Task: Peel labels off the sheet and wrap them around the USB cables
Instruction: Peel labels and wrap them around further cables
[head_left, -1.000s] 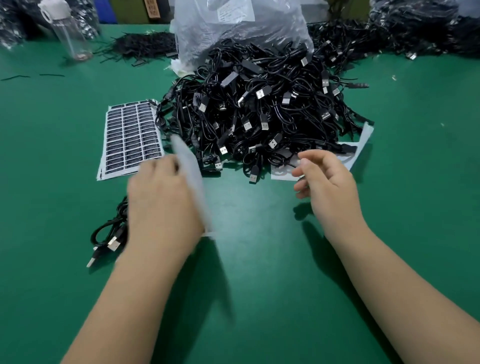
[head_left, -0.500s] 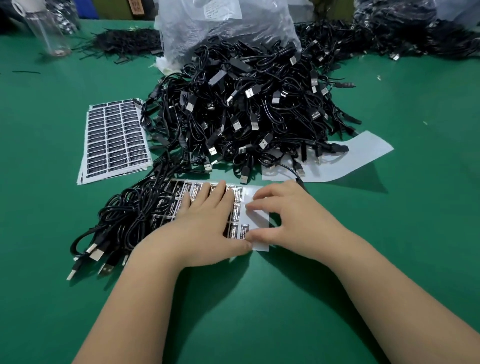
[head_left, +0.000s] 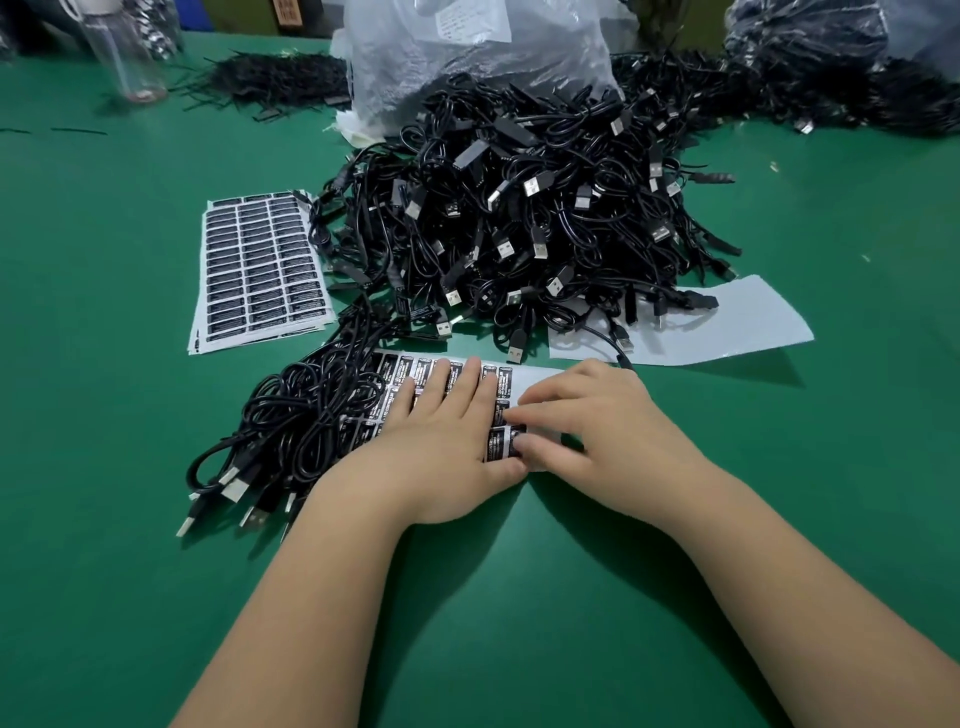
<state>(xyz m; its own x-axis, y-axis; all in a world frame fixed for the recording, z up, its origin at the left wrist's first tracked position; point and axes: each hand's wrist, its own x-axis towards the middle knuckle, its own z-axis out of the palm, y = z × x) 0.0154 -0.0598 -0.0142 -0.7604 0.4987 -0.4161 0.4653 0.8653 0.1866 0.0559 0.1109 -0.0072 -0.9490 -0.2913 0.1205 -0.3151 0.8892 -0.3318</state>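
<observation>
The label sheet (head_left: 506, 382) lies flat on the green table (head_left: 519, 597), just in front of the big heap of black USB cables (head_left: 530, 223). The left hand (head_left: 447, 447) presses down on the sheet with straight, spread fingers. The right hand (head_left: 597, 431) sits at the sheet's right end, its thumb and forefinger curled in and pinching at a label (head_left: 504, 441) near the edge. A smaller bundle of cables (head_left: 291, 426) rests on the sheet's left end, plugs pointing toward the person. A stack of full label sheets (head_left: 260, 270) lies left of the heap, an empty backing sheet (head_left: 727, 327) at its right front edge, and a clear plastic bag (head_left: 478, 52) behind it.
</observation>
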